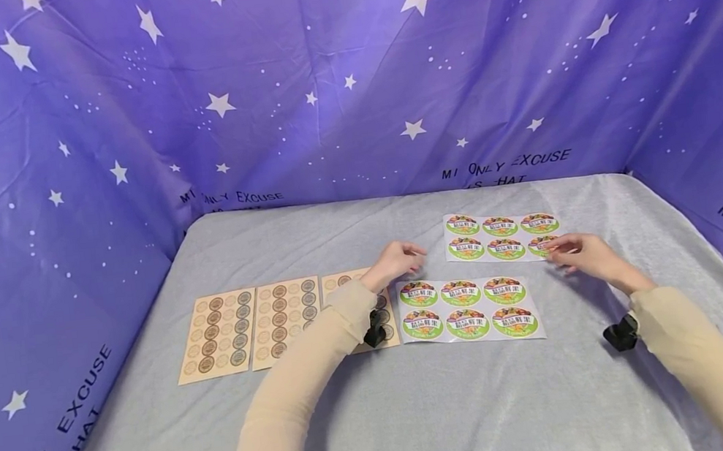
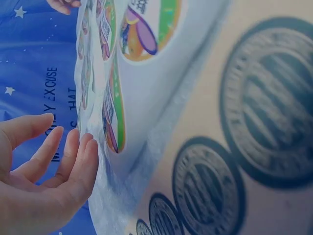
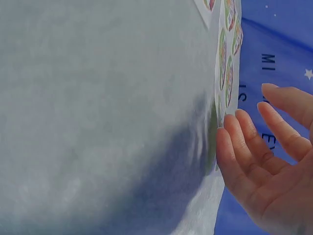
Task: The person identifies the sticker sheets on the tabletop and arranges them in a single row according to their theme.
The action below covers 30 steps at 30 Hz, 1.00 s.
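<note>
A sheet of oval fruit stickers point(image 1: 503, 235), white with green and purple print, lies toward the back right of the table. My right hand point(image 1: 582, 258) is at its right end, fingers loosely bent and thumb apart; whether a fingertip touches the sheet I cannot tell. In front lies a second sheet of fruit stickers point(image 1: 472, 311). My left hand point(image 1: 395, 261) is near this sheet's far left corner, with fingers relaxed and nothing held. In the left wrist view, the left hand point(image 2: 54, 171) shows a gap between thumb and fingers.
Tan sheets of round stickers lie in a row on the left: a left one point(image 1: 217, 335), a middle one point(image 1: 284, 322) and a right one point(image 1: 335, 287) partly hidden by my left arm. A grey cloth point(image 1: 460, 406) covers the table. Purple star-patterned curtains point(image 1: 317, 54) surround it.
</note>
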### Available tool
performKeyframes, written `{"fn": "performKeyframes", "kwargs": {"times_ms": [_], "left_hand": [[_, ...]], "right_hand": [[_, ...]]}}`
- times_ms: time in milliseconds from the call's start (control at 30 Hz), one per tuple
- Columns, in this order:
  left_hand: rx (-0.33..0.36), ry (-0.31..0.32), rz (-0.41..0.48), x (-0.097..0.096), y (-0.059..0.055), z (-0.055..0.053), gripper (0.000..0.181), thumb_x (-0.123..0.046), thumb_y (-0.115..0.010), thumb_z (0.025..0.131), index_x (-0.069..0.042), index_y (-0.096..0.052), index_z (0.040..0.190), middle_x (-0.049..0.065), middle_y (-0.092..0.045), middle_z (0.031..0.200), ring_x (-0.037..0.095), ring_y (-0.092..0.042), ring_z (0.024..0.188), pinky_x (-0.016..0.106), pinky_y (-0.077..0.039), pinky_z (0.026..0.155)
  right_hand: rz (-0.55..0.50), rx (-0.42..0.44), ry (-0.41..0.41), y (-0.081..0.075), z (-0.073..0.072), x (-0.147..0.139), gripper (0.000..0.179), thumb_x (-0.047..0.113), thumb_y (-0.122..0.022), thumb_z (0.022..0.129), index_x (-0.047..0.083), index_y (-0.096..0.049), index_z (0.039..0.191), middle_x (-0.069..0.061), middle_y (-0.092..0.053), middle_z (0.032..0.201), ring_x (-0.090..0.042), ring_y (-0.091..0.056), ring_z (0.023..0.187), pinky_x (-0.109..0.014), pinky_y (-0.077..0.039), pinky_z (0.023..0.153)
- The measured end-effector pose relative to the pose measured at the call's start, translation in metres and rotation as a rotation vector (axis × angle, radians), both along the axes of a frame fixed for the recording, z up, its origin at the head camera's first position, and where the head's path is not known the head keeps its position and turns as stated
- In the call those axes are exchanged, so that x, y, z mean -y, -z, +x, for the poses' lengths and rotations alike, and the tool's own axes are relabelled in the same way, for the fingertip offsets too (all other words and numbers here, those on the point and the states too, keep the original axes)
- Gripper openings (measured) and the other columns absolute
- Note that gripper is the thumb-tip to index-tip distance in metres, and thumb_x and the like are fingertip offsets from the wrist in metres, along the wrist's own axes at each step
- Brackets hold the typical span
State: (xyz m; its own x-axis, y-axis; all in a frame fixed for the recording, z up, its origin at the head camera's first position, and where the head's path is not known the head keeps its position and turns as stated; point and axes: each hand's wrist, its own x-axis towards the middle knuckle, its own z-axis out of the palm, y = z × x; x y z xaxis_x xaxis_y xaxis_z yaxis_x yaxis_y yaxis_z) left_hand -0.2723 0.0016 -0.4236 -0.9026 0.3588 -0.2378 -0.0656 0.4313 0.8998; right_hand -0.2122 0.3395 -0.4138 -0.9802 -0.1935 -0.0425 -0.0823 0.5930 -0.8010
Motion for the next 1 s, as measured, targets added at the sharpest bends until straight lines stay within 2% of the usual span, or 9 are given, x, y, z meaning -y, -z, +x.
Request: {"fn": "performKeyframes", "kwargs": {"times_ms": [200,467,633,700,767,800,933,967,1000], "left_hand": [[0.038,-0.004,0.052,-0.008,-0.003,-0.003,0.026,-0.002,-0.055,0.083,0.003,-0.060,0.108,0.015,-0.062,0.091,0.028,-0.059,0.082,0.030,-0.052,0.070],[0.053,-0.075,0.098,-0.024,-0.004,-0.006,0.027,-0.001,-0.057,0.080,0.004,-0.061,0.106,0.015,-0.063,0.088,0.030,-0.060,0.083,0.030,-0.052,0.071],[0.056,-0.104,0.133,-0.031,-0.003,-0.008,0.028,-0.001,-0.057,0.081,0.004,-0.060,0.108,0.015,-0.063,0.092,0.028,-0.061,0.083,0.028,-0.052,0.070],[0.060,-0.110,0.152,-0.034,-0.002,-0.009,0.028,0.000,-0.056,0.081,0.004,-0.059,0.109,0.015,-0.062,0.093,0.029,-0.061,0.085,0.029,-0.052,0.071],[0.071,-0.117,0.168,-0.036,-0.001,-0.009,0.028,0.000,-0.056,0.082,0.004,-0.059,0.110,0.016,-0.062,0.094,0.030,-0.060,0.087,0.030,-0.052,0.073],[0.078,-0.120,0.177,-0.037,-0.001,-0.010,0.029,0.000,-0.055,0.082,0.004,-0.058,0.111,0.016,-0.061,0.095,0.031,-0.059,0.088,0.030,-0.052,0.073],[0.095,-0.146,0.208,-0.042,0.002,-0.010,0.029,0.000,-0.054,0.083,0.004,-0.058,0.111,0.016,-0.060,0.098,0.031,-0.059,0.091,0.029,-0.052,0.074],[0.093,-0.158,0.204,-0.043,-0.007,-0.003,0.028,0.001,-0.053,0.083,0.005,-0.057,0.111,0.017,-0.059,0.099,0.030,-0.058,0.091,0.029,-0.051,0.074],[0.098,-0.166,0.206,-0.044,-0.011,0.000,0.029,0.002,-0.053,0.084,0.006,-0.057,0.112,0.018,-0.059,0.101,0.031,-0.057,0.093,0.031,-0.051,0.076]], "right_hand": [[0.010,0.006,0.052,-0.001,-0.006,-0.008,0.038,0.007,-0.055,0.085,-0.018,-0.047,0.111,-0.020,-0.062,0.083,-0.008,-0.059,0.065,-0.028,-0.053,0.057],[-0.029,0.041,0.092,0.002,-0.017,-0.023,0.040,0.009,-0.057,0.084,-0.016,-0.046,0.113,0.001,-0.060,0.081,-0.006,-0.058,0.065,-0.027,-0.053,0.058],[-0.055,0.042,0.106,0.005,-0.024,-0.030,0.047,0.014,-0.058,0.083,-0.016,-0.042,0.115,0.008,-0.058,0.081,-0.002,-0.057,0.068,-0.024,-0.052,0.059],[-0.074,0.058,0.145,0.007,-0.028,-0.032,0.048,0.015,-0.060,0.082,-0.014,-0.043,0.116,0.012,-0.057,0.080,-0.001,-0.057,0.067,-0.022,-0.051,0.058],[-0.060,0.058,0.159,0.007,-0.029,-0.032,0.049,0.016,-0.060,0.082,-0.014,-0.043,0.117,0.010,-0.056,0.081,0.000,-0.056,0.067,-0.021,-0.051,0.058],[-0.059,0.059,0.167,0.007,-0.029,-0.032,0.048,0.015,-0.060,0.083,-0.014,-0.043,0.117,0.006,-0.058,0.083,0.000,-0.056,0.067,-0.021,-0.051,0.058],[0.000,0.050,0.155,0.005,-0.028,-0.029,0.050,0.012,-0.055,0.086,-0.018,-0.036,0.121,-0.024,-0.056,0.095,0.004,-0.053,0.067,-0.019,-0.051,0.060],[0.004,0.050,0.157,0.004,-0.027,-0.029,0.051,0.012,-0.054,0.086,-0.018,-0.035,0.122,-0.031,-0.053,0.101,0.005,-0.052,0.067,-0.019,-0.051,0.060],[0.007,0.049,0.159,0.005,-0.027,-0.028,0.051,0.011,-0.054,0.086,-0.018,-0.034,0.123,-0.036,-0.049,0.106,0.006,-0.051,0.067,-0.019,-0.050,0.061]]}}
